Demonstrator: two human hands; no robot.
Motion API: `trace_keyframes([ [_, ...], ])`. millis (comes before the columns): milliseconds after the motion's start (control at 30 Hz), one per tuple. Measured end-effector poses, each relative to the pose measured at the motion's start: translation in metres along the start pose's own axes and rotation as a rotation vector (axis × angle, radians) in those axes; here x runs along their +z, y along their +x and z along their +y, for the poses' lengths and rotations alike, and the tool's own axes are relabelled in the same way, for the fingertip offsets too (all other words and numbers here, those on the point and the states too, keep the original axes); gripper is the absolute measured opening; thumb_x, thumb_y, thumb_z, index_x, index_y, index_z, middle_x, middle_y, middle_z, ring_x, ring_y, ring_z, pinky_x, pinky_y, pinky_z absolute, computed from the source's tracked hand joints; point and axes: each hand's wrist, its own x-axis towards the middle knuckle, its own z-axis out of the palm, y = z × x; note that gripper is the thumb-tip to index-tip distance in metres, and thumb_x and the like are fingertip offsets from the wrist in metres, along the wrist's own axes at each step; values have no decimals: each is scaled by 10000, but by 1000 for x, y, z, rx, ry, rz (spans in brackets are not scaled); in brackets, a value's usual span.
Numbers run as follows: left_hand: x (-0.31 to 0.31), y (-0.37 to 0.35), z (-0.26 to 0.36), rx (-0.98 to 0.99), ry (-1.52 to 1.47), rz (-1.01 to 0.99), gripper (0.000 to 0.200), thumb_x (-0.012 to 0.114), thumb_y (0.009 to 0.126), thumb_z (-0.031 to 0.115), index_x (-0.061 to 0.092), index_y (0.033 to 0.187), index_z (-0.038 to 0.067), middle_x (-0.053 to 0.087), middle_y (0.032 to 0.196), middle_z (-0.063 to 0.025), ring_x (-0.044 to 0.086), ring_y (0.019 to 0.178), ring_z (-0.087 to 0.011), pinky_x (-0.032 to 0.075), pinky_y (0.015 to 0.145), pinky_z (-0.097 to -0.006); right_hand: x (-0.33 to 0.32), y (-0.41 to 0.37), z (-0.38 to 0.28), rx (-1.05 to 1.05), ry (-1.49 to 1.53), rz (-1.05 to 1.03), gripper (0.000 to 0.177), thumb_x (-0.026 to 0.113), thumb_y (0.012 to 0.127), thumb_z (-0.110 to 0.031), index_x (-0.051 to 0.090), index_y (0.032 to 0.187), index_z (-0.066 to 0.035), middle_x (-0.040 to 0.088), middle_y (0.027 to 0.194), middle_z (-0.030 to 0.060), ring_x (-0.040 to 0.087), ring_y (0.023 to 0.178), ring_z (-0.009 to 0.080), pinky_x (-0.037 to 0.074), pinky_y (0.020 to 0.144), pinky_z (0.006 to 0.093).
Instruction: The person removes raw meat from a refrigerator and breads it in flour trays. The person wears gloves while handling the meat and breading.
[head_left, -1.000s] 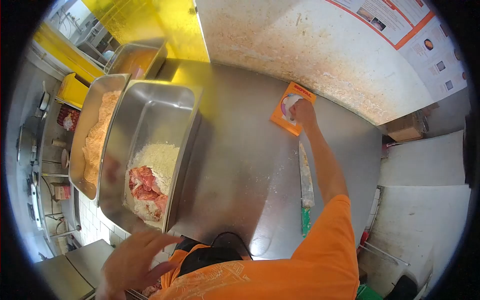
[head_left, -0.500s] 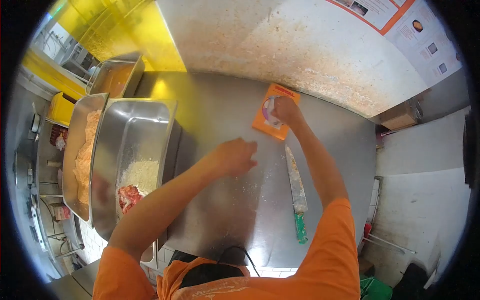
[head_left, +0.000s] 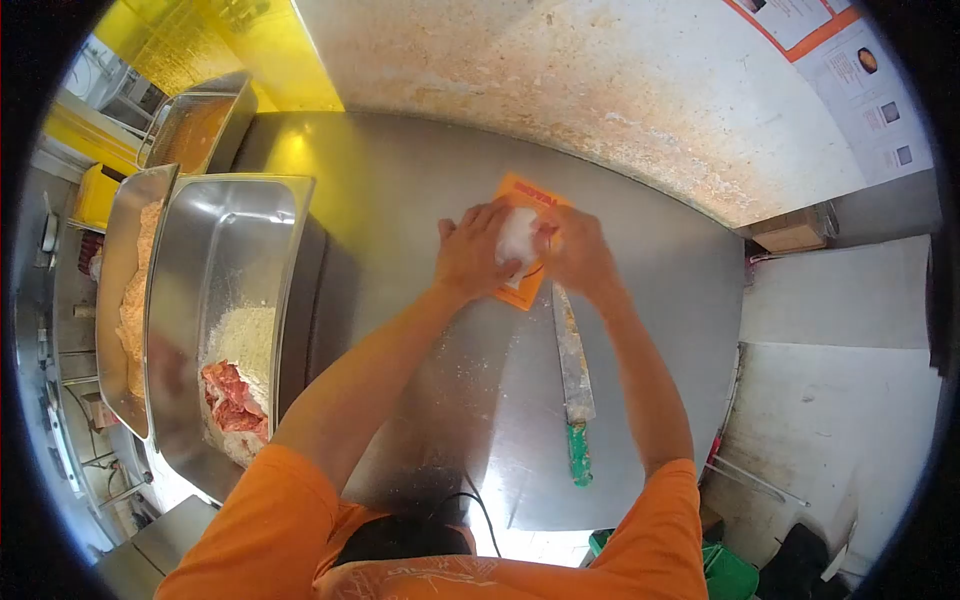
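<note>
- Orange packet point(head_left: 521, 293) lies between left hand point(head_left: 472, 250) and right hand point(head_left: 582, 250).
- Left hand spreads wide over its edge.
- Right hand is curled; its hold cannot be told.

A stained white wall point(head_left: 500, 70) is rising at twelve o'clock and running toward two, where printed posters point(head_left: 868, 90) are hanging. A yellow panel point(head_left: 265, 50) is standing at eleven; yellow light is gleaming on the steel worktable point(head_left: 395, 170) below it. White floor point(head_left: 530, 545) is glaring near six o'clock.
</note>
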Motion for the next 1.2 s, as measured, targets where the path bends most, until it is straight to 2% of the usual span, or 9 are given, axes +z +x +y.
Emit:
trace_keyframes([
  [133,-1,-4,-1,26,-40,-8,784,770,669,334,465,1355,110,453,1439,-24,455,1273,-221,332,920,-469,36,-2,18,-199,-252,-19,177,673,720,-129,630,834,-2,633,770,187,643,741,340,522,697,400],
  [333,6,-7,-4,27,-79,54,736,754,699,347,481,1344,119,449,1446,-22,454,1260,-242,318,927,-478,28,4,21,76,-158,-148,165,677,688,-121,625,788,-1,626,741,181,629,694,344,514,644,422],
  [433,1,-8,-2,1,-33,20,742,738,719,403,474,1355,128,445,1451,-16,438,1268,-236,310,930,-485,0,1,3,131,-4,83,131,675,672,-90,629,768,-14,629,797,147,631,785,334,510,698,429],
  [500,2,-9,-2,8,-13,-2,726,701,755,440,467,1366,127,434,1459,-8,423,1274,-230,302,921,-485,-6,-3,2,-164,-197,-19,156,697,675,-85,633,807,-34,619,857,107,608,924,311,495,793,428],
  [600,9,-10,-6,52,12,40,679,657,794,412,461,1376,123,425,1467,-2,424,1262,-227,296,911,-478,16,-11,21,-241,-370,-99,197,700,693,-82,630,875,-55,608,936,100,568,1006,307,471,851,439],
  [733,7,-10,-8,52,19,32,654,640,808,373,458,1384,121,421,1470,-3,430,1248,-226,298,904,-471,20,0,37,-326,-375,-159,207,692,719,-65,610,908,-54,590,933,122,570,968,313,478,824,435],
  [900,3,-11,-3,30,4,9,687,669,781,362,455,1389,125,418,1473,2,425,1254,-224,303,911,-472,18,-5,18,-125,-180,-19,114,622,819,-66,634,931,-50,570,985,136,564,950,329,479,824,408],
  [1133,5,-11,-1,16,-7,20,702,707,741,323,462,1375,149,428,1463,15,427,1255,-222,315,910,-477,23,-9,10,-114,-245,114,155,667,765,-46,636,917,-44,591,928,134,567,918,345,474,816,428],
  [1200,2,-10,2,-9,-4,-11,720,719,718,329,465,1366,150,436,1453,27,430,1252,-215,317,910,-483,25,-7,38,-208,-323,-48,155,646,755,8,673,898,-45,610,862,113,582,893,320,488,805,408],
])
